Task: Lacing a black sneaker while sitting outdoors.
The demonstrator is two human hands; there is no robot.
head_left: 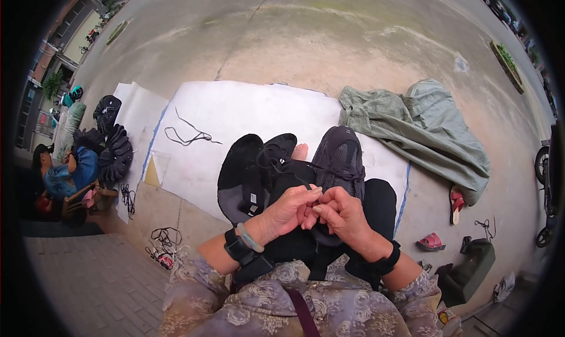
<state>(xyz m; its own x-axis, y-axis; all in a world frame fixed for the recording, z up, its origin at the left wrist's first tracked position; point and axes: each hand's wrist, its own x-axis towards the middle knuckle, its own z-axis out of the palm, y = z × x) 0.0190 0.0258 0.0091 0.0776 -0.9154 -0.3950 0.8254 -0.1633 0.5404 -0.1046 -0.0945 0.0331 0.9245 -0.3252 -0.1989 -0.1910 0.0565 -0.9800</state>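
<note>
My left hand and my right hand meet in front of me, fingertips closed in a pinch. A thin black shoelace runs into the fingers of the left hand; its end between the two hands is too small to make out. Just beyond the right hand sits a dark grey and black sneaker, toe pointing away, with laces across its top. Left of it is another dark shoe with loose laces. A flat black piece shaped like a sole, bearing small white labels, lies beside that.
A white sheet covers the ground, with a loose black lace on it. A grey-green cloth lies right, near a red sandal. More laces lie left. A person in blue sits beside black shoes.
</note>
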